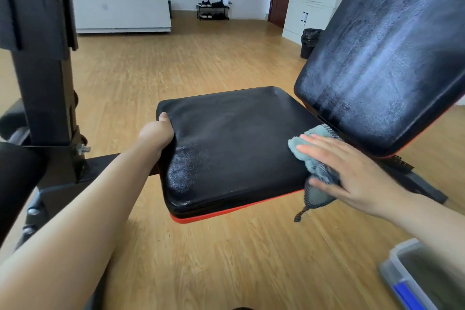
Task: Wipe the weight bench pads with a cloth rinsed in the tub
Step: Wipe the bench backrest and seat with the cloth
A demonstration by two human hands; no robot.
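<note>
The black seat pad (234, 143) with its red underside lies flat in the middle, wet and glossy near its front left. The tilted back pad (387, 58) rises at the right, streaked with moisture. My left hand (157, 131) grips the seat pad's left edge, thumb on top. My right hand (352, 173) lies flat, fingers straight, pressing a light blue-grey cloth (314, 158) against the seat pad's right edge, by the gap under the back pad. Part of the cloth hangs over the edge. The clear plastic tub (422, 274) sits on the floor at the lower right.
The bench's black metal upright and frame (42, 98) stand at the left. A black bin (310, 41) and white cabinets (314, 0) are behind the back pad. A shoe rack (212, 11) stands by the far wall. Wooden floor (201, 259) surrounds the bench.
</note>
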